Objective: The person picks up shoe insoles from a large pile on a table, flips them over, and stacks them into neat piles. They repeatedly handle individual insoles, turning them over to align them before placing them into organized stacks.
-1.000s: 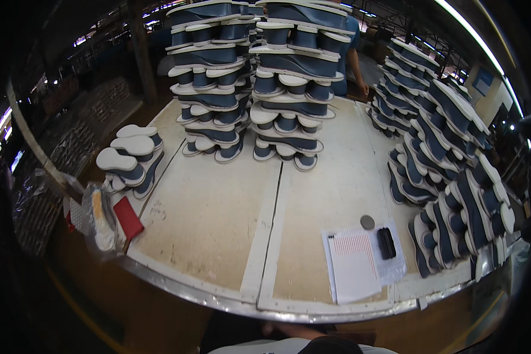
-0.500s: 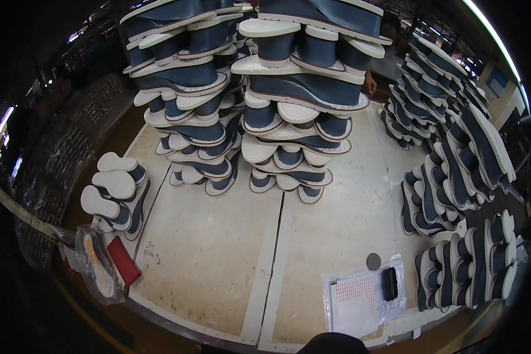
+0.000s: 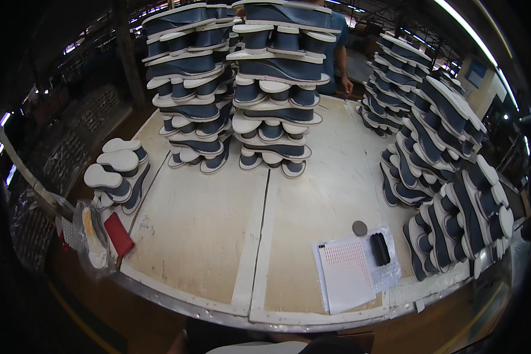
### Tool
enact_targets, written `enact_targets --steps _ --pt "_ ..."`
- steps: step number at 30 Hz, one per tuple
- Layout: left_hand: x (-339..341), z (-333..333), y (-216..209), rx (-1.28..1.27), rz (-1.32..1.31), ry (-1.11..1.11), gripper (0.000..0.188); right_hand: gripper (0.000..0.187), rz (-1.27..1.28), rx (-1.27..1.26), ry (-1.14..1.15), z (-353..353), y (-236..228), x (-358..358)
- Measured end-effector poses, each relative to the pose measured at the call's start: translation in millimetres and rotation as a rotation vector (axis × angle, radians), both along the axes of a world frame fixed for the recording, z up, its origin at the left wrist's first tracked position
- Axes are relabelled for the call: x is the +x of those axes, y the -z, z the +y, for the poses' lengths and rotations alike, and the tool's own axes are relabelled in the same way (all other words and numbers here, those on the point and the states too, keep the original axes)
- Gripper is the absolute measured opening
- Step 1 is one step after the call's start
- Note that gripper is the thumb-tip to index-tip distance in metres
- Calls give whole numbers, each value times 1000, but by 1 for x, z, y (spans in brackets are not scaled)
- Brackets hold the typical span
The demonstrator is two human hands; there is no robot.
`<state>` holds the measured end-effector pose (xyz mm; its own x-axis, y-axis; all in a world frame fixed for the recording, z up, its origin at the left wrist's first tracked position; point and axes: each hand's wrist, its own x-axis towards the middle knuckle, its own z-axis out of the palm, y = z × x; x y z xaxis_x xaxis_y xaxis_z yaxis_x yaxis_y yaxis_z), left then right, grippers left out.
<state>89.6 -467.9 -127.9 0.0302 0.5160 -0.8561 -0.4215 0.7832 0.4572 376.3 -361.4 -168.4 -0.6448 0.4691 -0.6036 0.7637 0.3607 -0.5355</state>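
We can't see our fingers, so can't tell how open they are or what they hold. Nearest their side: a printed sheet on a plastic sleeve, then black case, grey disc. Farther from them, tall sole stacks partly hide a co-worker; leaning stacks right, red pouch left. Scuffed, seamed table; dim room, strip light.
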Motion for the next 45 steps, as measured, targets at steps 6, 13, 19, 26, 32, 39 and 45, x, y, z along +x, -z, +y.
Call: enact_targets --steps 6,13,19,26,32,39,45 --pt "-17 -30 14 55 -123 -27 78 48 68 174 132 -56 -15 22" --pt "-51 -19 -4 -7 272 353 87 49 221 570 318 -111 -68 101" --pt "15 45 -138 -47 994 1795 95 56 127 290 212 -145 -112 172" --pt "135 84 -276 519 260 1435 50 62 14 -221 262 -128 -234 209" --pt "168 137 -251 1434 1156 1070 47 42 508 513 732 -130 -433 305" --pt "172 143 -206 1276 1387 1204 65 63 -41 1965 1303 -107 -539 419" --pt "172 139 -206 1291 1391 1179 64 92 -79 2077 1582 -48 -501 458"
